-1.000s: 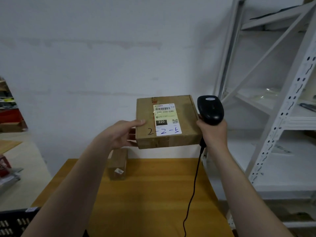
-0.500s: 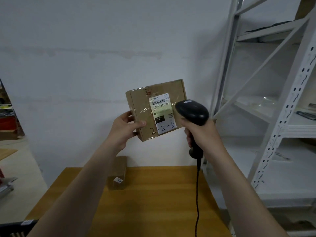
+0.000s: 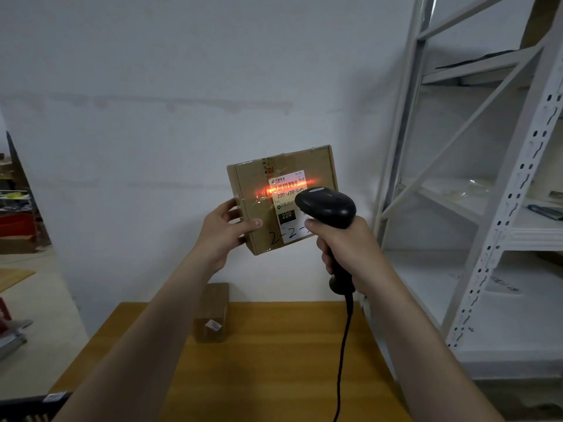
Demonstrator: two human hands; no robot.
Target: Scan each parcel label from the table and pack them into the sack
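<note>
One parcel [image 3: 256,193]: I'm gripping it in left hand [image 3: 224,231], squeezing scanner [image 3: 327,205] in right hand [image 3: 344,248]; red beam [image 3: 263,190] newly lighting barcode [image 3: 286,185], sacking likely next.

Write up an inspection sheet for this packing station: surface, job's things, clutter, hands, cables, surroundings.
Surface: wooden table, with one small parcel lying near its far edge.
Job's things: parcel held up in the air, label facing the camera, red scan line across its barcode; sack not seen.
Clutter: black crate at the lower left corner.
Hands: left hand grips the parcel's left edge; right hand grips the scanner, which is aimed at the label.
Cables: scanner cable hangs down over the table.
Surroundings: white wall behind, white metal shelving on the right.
</note>
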